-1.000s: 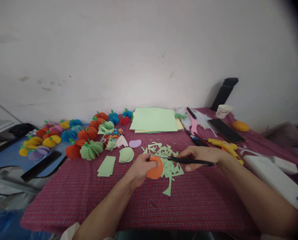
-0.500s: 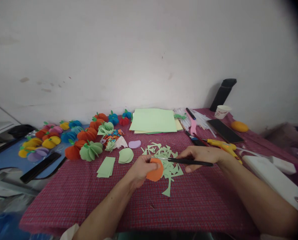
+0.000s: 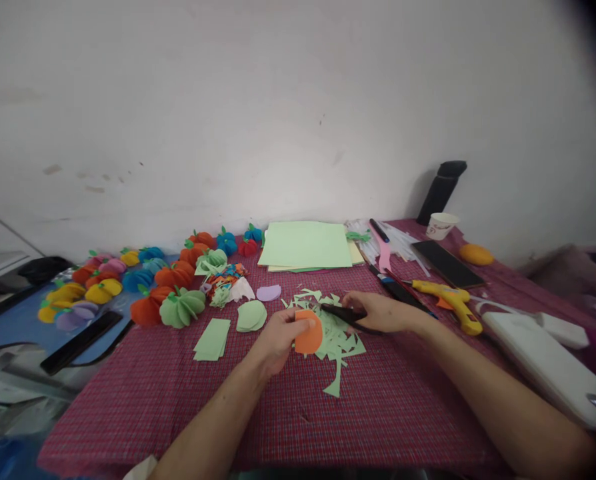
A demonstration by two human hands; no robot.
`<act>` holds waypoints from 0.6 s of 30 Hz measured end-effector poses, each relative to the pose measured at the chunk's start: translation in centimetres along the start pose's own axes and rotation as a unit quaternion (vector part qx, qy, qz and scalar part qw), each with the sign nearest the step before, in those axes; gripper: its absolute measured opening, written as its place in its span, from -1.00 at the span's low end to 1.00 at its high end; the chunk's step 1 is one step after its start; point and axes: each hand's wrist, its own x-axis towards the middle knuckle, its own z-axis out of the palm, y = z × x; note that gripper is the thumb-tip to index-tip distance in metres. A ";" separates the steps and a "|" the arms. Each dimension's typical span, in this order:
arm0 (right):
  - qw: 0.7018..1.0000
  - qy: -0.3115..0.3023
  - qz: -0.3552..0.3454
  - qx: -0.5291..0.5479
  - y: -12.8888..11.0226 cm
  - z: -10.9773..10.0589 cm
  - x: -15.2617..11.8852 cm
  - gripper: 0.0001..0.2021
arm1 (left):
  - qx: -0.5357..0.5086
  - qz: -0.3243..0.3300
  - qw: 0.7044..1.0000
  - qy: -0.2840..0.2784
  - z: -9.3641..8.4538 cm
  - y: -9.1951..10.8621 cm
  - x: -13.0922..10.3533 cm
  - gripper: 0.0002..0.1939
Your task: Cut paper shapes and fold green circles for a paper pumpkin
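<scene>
Standing beyond the orange paper (image 3: pixel 309 337) is a cup (image 3: pixel 441 229) (contents unclear).

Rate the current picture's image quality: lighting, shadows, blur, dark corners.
Head view: soft light, the wall brightest near its middle; head view: a faint shadow left of the tall black object; head view: top-right corner dark, far right edge blurry; head view: orange paper piece fairly clear, scissors dark, their blades hard to make out.
</scene>
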 end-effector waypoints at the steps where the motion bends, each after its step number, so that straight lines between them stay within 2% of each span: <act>1: 0.999 0.021 -0.003 -0.034 0.1 0.3 0.1 -0.60 | -0.007 0.000 1.000 0.005 0.0 0.0 0.1 -0.80; 4: 0.994 0.040 -0.017 -0.095 0.1 0.5 0.1 -0.74 | -0.005 0.011 1.000 0.012 0.0 -0.2 0.3 -0.77; 7: 0.991 0.094 -0.011 -0.091 -0.6 0.3 0.1 -0.79 | 0.040 0.040 0.998 0.004 0.3 -0.4 0.2 -0.78; 10: 0.987 0.152 -0.012 0.058 -1.9 0.8 0.3 -0.73 | 0.097 0.054 0.994 0.007 0.7 -0.3 0.0 -0.80; 13: 0.966 0.114 -0.022 0.232 -3.0 2.0 0.6 -0.66 | 0.117 0.052 0.992 0.000 1.0 -0.3 -0.1 -0.81; 15: 0.953 0.089 -0.015 0.290 -3.5 2.9 0.7 -0.63 | 0.117 0.054 0.991 -0.017 1.1 -0.5 0.0 -0.81; 18: 0.936 0.086 -0.008 0.340 -3.7 3.8 0.9 -0.65 | 0.131 0.059 0.989 -0.034 1.2 -0.8 0.1 -0.82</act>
